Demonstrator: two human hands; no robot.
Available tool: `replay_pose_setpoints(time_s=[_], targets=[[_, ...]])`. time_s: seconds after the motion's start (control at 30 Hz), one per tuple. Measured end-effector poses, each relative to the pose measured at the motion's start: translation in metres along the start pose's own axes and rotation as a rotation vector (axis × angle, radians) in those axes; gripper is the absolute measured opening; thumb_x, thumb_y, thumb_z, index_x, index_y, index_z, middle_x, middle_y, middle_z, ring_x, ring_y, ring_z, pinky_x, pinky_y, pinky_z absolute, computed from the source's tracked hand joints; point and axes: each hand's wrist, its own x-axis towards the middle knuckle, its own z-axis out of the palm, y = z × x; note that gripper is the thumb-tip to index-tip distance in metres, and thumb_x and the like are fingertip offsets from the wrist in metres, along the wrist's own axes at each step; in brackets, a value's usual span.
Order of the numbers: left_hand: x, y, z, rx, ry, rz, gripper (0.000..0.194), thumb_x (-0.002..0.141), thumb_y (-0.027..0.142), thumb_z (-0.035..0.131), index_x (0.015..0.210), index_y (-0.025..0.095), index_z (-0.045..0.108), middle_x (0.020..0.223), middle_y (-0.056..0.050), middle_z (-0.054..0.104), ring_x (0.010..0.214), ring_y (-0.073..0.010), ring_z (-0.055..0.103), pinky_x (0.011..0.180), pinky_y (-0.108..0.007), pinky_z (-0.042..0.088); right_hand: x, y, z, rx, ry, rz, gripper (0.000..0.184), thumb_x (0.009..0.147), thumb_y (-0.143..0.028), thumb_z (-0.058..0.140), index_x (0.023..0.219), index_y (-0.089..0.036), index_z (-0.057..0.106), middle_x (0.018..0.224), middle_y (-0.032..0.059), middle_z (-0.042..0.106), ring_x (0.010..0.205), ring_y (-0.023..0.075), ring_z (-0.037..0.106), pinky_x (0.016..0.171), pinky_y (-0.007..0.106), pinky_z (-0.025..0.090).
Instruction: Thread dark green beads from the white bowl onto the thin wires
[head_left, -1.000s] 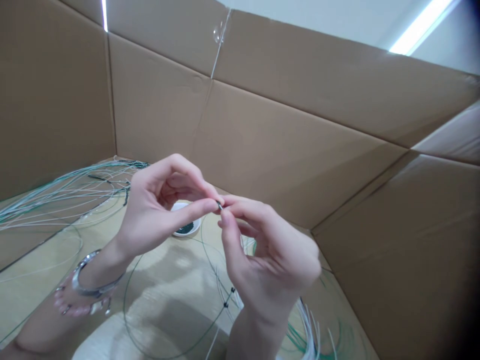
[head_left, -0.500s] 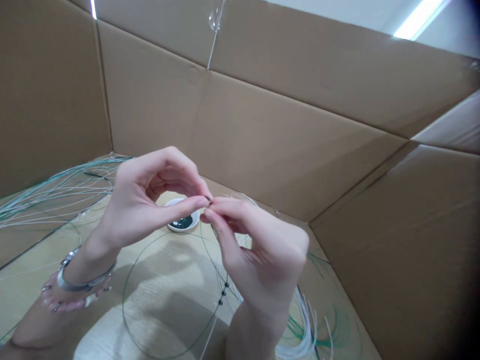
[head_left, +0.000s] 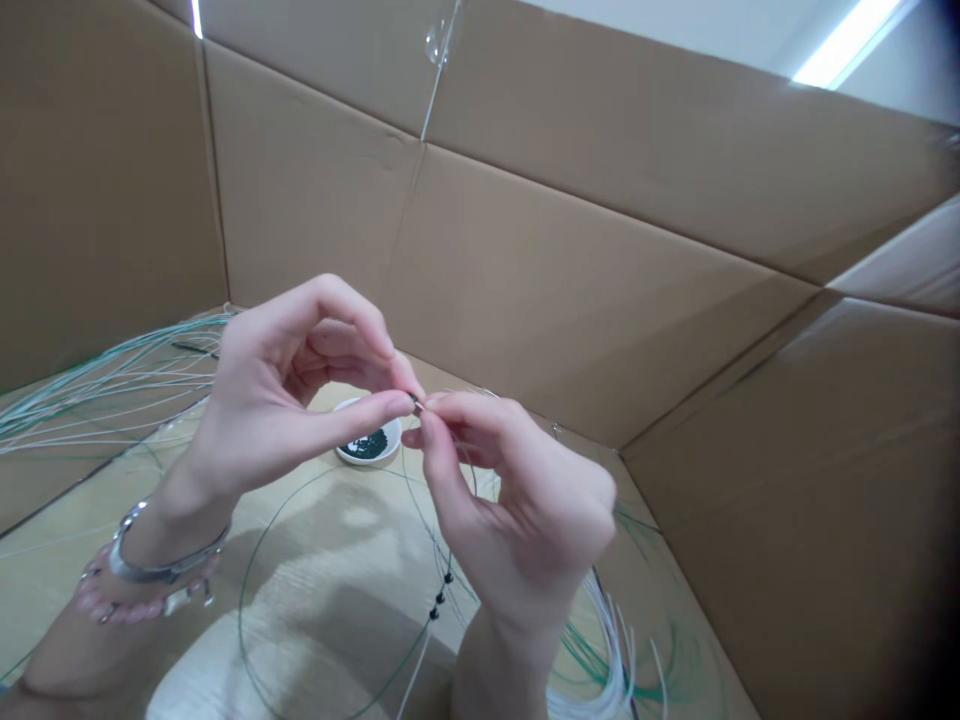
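My left hand (head_left: pixel 300 390) pinches a small dark piece (head_left: pixel 414 402) between thumb and fingertips. My right hand (head_left: pixel 517 490) is closed around a thin wire, its pale tip meeting the dark piece; whether the tip has entered it I cannot tell. A thin green wire (head_left: pixel 244 600) makes a large loop below the hands. Three small black pieces (head_left: pixel 440 598) sit along it, beside my right wrist. Behind the hands stands a white bowl (head_left: pixel 396 440) with many small dark pieces (head_left: pixel 367 445) inside, partly covered by my left thumb.
Bundled green and white wires (head_left: pixel 112 380) spread across the left side. More white and green wires (head_left: pixel 600 650) lie at the right, behind my forearm. Tall cardboard walls (head_left: pixel 525 280) enclose the pale work surface (head_left: pixel 315 540) at the back and sides.
My fingertips have drawn slightly apart, so the wire's pale tip now shows between them. The black pieces on the wire have shifted slightly down and left. Both hands keep their pinch.
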Motion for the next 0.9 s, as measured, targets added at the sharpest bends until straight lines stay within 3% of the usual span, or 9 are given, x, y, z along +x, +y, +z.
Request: replay_pose_setpoints(time_s=[0.2, 0.47, 0.9], targets=[[0.001, -0.004, -0.007, 0.071, -0.109, 0.099, 0.031, 0.066, -0.003, 0.072, 0.083, 0.019, 0.057, 0.071, 0.003, 0.071, 0.066, -0.0096, 0.07, 0.063, -0.011, 0.058, 0.001, -0.005, 0.004, -0.121, 0.112, -0.008, 0.014, 0.073, -0.005, 0.061, 0.075, -0.018, 0.058, 0.061, -0.0082, 0.063, 0.046, 0.0021, 0.057, 0.049, 0.011, 0.048], [-0.001, -0.004, -0.006, 0.104, -0.122, 0.137, 0.032, 0.065, -0.003, 0.073, 0.081, 0.018, 0.055, 0.07, 0.004, 0.07, 0.066, -0.0094, 0.071, 0.064, -0.011, 0.059, 0.003, -0.009, 0.008, -0.31, 0.183, -0.044, 0.017, 0.075, -0.01, 0.057, 0.061, -0.02, 0.059, 0.046, -0.0088, 0.046, 0.04, 0.0022, 0.043, 0.042, 0.015, 0.039], [-0.001, -0.004, -0.007, 0.138, -0.095, 0.152, 0.032, 0.065, -0.002, 0.074, 0.081, 0.018, 0.055, 0.068, 0.004, 0.069, 0.067, -0.0101, 0.071, 0.064, -0.012, 0.059, 0.004, -0.015, 0.007, -0.32, 0.25, -0.032, 0.017, 0.07, -0.005, 0.062, 0.059, -0.018, 0.059, 0.052, -0.008, 0.044, 0.043, 0.0013, 0.036, 0.043, 0.014, 0.038]])
